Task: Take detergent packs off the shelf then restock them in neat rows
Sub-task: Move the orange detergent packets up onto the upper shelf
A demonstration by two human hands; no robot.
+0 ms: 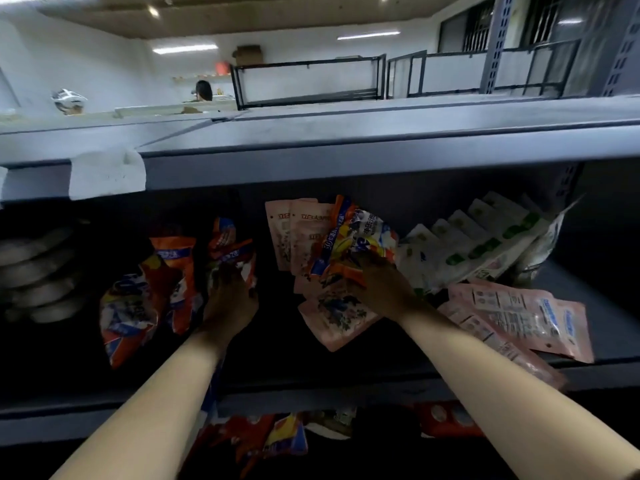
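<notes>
Both my hands reach into a dark grey shelf bay (346, 382). My left hand (230, 301) grips an orange-and-blue detergent pack (231, 247) standing upright in the middle of the bay. My right hand (382, 284) holds another orange, yellow and blue pack (353, 237), lifted in front of upright pink packs (294, 230). More orange packs (145, 292) lean in a loose pile at the left. A pink pack (337, 318) lies flat under my right wrist.
White-and-green packs (478, 237) stand in a slanted row at the right, with pink packs (519, 313) lying flat in front of them. Pale packs (38, 271) are stacked far left. The shelf above (346, 147) overhangs. The shelf below holds more orange packs (277, 438). A person's head (203, 90) shows far behind.
</notes>
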